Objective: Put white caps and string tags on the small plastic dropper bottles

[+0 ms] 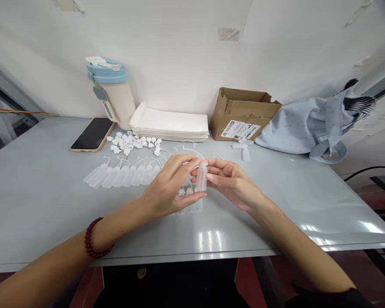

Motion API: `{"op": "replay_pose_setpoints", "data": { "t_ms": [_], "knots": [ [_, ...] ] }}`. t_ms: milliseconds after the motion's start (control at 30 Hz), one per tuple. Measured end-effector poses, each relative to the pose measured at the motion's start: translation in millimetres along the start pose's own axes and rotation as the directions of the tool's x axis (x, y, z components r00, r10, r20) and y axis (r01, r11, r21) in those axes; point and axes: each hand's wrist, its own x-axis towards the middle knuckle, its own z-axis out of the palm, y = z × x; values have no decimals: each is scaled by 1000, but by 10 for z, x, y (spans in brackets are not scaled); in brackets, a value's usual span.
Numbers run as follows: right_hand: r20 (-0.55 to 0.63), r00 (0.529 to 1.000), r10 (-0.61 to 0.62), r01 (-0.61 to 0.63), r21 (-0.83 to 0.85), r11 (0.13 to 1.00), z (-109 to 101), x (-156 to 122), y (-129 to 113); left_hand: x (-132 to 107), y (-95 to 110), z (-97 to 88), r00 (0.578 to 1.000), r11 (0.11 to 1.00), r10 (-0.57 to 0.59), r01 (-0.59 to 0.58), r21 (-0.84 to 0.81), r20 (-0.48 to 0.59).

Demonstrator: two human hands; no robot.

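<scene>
A small translucent plastic bottle [201,179] stands upright between my two hands above the table. My right hand [234,182] pinches its side between thumb and fingers. My left hand [173,182] spans it from top to bottom, with fingers at the neck and thumb just under the base. A thin pale strap curves near the bottle's top. Behind and below my left hand lie several similar bottles [189,208], partly hidden. To the left, a row of clear bottles [120,176] with thin curled straps lies on the table. White caps [126,143] are heaped behind that row.
On the grey table [131,237], a phone [93,134] lies left, beside a blue-lidded tumbler [117,96]. White envelopes [173,124] are stacked along the wall. A cardboard box [244,113] stands right of them, with several loose bottles [245,153] before it and a light-blue bag [298,126] beside it.
</scene>
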Motion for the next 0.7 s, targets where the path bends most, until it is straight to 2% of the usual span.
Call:
{"op": "replay_pose_setpoints", "data": {
  "t_ms": [167,267,400,500,600,700],
  "knots": [
    [28,998,56,-57,23,998,5,-10,-29,5,4,-7,1000,1000,-26,26,-11,-11],
    [0,998,60,-60,-30,998,12,-13,-45,-3,-1,-1,1000,1000,-27,27,-7,-12],
    [-96,995,-2,-15,-179,984,35,-14,-47,-14,-20,13,1000,1000,24,-24,0,9],
    [-164,984,-75,15,-343,939,53,-17,-59,-22,-20,23,998,999,34,-34,2,48],
    [-173,981,-90,-6,-489,872,40,-30,-101,-36,-4,37,998,1000,13,-13,1,64],
    [-134,990,-48,-40,-589,807,-7,-50,-156,-53,20,53,997,1000,-6,7,-11,81]
  ]
}}
